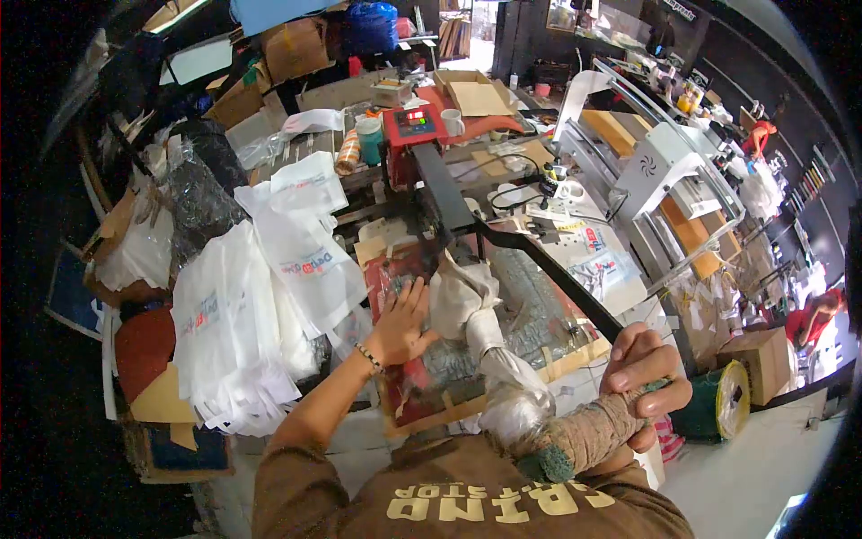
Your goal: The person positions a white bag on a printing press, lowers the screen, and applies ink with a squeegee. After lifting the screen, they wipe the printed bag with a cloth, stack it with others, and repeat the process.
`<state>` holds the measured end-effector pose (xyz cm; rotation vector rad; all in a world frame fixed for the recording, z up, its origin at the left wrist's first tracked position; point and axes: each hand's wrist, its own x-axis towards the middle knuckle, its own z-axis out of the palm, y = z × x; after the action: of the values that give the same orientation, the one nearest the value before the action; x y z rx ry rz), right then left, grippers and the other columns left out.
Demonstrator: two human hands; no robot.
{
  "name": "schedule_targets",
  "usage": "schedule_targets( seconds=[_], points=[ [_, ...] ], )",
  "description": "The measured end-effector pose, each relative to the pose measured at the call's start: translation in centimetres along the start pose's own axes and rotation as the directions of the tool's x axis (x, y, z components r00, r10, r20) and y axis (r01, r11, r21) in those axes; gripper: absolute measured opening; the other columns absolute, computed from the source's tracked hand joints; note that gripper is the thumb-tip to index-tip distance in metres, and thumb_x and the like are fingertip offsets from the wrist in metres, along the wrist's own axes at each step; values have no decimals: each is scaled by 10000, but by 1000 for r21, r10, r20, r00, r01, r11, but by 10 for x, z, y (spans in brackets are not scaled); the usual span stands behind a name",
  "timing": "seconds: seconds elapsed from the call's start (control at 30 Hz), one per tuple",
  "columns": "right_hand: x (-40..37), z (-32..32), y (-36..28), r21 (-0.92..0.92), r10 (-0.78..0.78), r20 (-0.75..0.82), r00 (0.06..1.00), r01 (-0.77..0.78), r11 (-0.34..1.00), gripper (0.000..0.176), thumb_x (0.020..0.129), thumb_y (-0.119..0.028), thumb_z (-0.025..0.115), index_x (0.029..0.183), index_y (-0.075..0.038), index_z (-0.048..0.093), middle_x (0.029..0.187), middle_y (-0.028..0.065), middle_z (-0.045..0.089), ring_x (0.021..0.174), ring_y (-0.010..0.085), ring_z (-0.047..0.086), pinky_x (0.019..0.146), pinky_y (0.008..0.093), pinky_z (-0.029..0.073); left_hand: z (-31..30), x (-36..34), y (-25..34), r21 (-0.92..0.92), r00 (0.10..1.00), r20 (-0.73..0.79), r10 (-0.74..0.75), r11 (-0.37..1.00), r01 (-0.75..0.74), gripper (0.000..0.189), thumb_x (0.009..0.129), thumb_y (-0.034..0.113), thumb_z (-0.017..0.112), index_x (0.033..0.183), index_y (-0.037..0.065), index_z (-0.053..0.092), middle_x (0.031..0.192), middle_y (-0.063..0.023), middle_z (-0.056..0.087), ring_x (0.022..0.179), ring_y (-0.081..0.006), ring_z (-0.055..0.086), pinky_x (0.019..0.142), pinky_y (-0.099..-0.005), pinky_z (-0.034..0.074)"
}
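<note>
My left hand [402, 325] lies flat with fingers spread on the red, tape-edged bed [409, 404] of a heat press, near its left side. My right hand [642, 377] is wrapped around the corner of the press handle [588, 436], whose brown wrapped grip has a green end. A black lever arm [548, 265] runs from the press head to that hand. White wrapping [489, 337] covers the handle's other side and hides part of the bed. The red control box [415, 126] shows a lit display.
White printed bags [242, 314] are piled left of the press. White mugs [452, 122] and a cardboard box [480, 97] stand behind it. A white framed machine [664, 166] is at right, with a green spool [718, 402] on the floor. Another person [822, 314] in red is at far right.
</note>
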<state>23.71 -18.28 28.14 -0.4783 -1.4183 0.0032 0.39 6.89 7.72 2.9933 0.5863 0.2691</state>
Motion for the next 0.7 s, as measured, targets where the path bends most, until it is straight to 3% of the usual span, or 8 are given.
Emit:
schedule_targets(
  seconds=[0.1, 0.27, 0.37, 0.53, 0.63, 0.7],
  points=[
    [0, 6, -1, 4, 2, -51, 999, -2, 1000, 361, 835, -550, 766, 999, -252, 643, 848, 55, 632, 731, 177, 492, 726, 351, 369, -3, 1, 1, 3, 999, 35, -29, 1000, 29, 940, 914, 465, 654, 1551, -54, 198, 1635, -287, 175, 1493, -499, 210, 1160, -662, 234],
    [3, 8, -4, -6, 31, -53, 998, -31, 999, 356, 840, -533, 770, 1009, -245, 645, 855, 54, 636, 728, 175, 494, 727, 351, 374, -19, -1, 6, -171, 999, -19, -33, 985, 30, 934, 909, 443, 660, 1551, -50, 193, 1640, -278, 162, 1495, -498, 204, 1152, -672, 239],
    [4, 6, -4, 0, 27, -32, 999, -27, 1000, 357, 841, -525, 772, 1014, -239, 645, 864, 57, 641, 725, 175, 493, 726, 352, 376, -1, 1, -3, -43, 1000, 2, 15, 999, -15, 939, 910, 439, 658, 1553, -53, 182, 1643, -279, 149, 1498, -495, 198, 1149, -674, 241],
    [6, 2, 3, 15, -29, -8, 1000, 29, 999, 357, 846, -516, 771, 1018, -229, 644, 892, 72, 657, 710, 172, 497, 720, 355, 382, 1, 1, -6, -135, 999, 39, 15, 991, -9, 951, 894, 444, 664, 1553, -56, 194, 1645, -288, 131, 1505, -502, 162, 1161, -669, 215],
    [6, -3, 5, 81, -95, 55, 994, 91, 993, 400, 825, -434, 784, 1096, -157, 690, 969, 186, 716, 647, 233, 522, 645, 388, 374, -38, 3, 12, -175, 998, 48, -34, 984, 42, 965, 880, 481, 655, 1549, -62, 218, 1646, -293, 119, 1512, -503, 135, 1172, -662, 193],
    [6, -3, 6, 79, -98, 70, 993, 92, 993, 397, 826, -430, 783, 1098, -152, 703, 965, 193, 714, 651, 239, 532, 650, 395, 379, -46, 5, 18, -164, 994, 30, -109, 980, 112, 971, 876, 503, 644, 1547, -64, 230, 1646, -295, 116, 1515, -497, 124, 1177, -655, 186]
  ],
)
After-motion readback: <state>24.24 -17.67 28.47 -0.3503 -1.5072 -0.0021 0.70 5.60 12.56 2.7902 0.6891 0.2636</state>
